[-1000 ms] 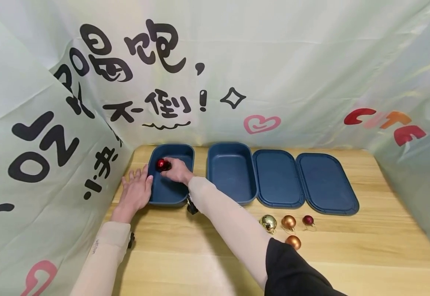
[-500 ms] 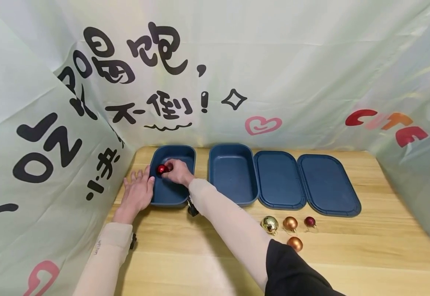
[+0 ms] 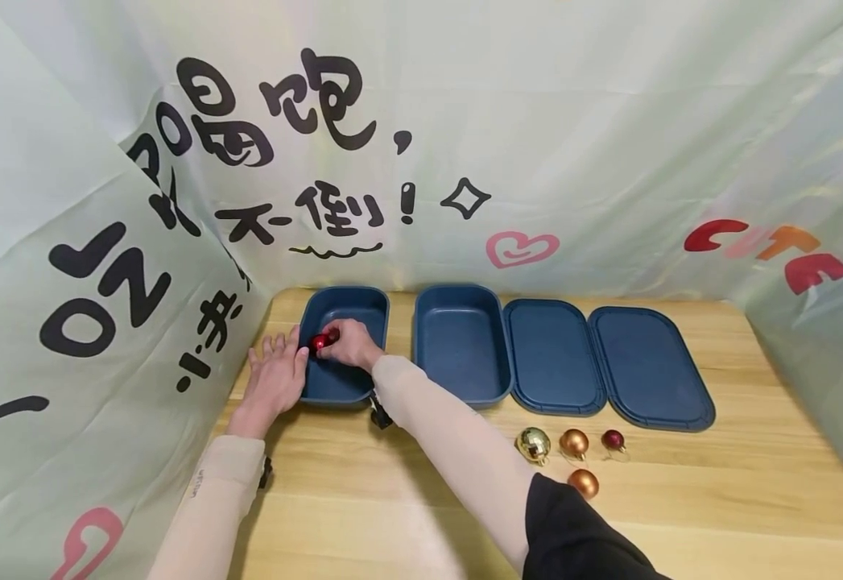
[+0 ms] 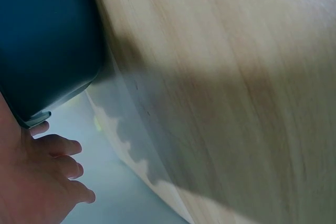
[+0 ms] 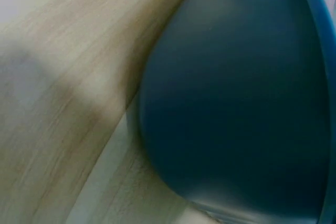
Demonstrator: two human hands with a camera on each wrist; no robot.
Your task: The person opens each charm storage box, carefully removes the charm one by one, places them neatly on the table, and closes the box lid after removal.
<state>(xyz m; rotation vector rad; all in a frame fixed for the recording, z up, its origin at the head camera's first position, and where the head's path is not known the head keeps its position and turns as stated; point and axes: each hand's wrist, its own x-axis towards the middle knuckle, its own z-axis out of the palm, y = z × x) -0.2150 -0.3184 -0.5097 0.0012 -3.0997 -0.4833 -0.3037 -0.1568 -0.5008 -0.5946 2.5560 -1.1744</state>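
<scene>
In the head view, my right hand point(image 3: 352, 344) reaches into the left blue box point(image 3: 345, 389) and pinches a shiny red Christmas ball point(image 3: 319, 344) near the box's left wall. Something darker shows at the fingertips, too small to make out. My left hand point(image 3: 277, 379) lies against the outer left side of that box, fingers spread and thumb at the rim. The left wrist view shows the left hand point(image 4: 39, 174) beside the box wall point(image 4: 47, 40). In the right wrist view the box's outer wall point(image 5: 236, 93) hides the ball and nearly all of the right hand.
A second blue box point(image 3: 462, 346) stands to the right, followed by two flat blue lids point(image 3: 555, 354). In front of them lie a gold ball point(image 3: 533, 445), two copper balls point(image 3: 575, 443) and a small dark red ball point(image 3: 613, 439). Printed cloth point(image 3: 573, 145) walls in the table.
My right hand has brought the red ball a little toward the front of the left box, close to its left wall. The left hand keeps its place at the box; the view has shifted slightly.
</scene>
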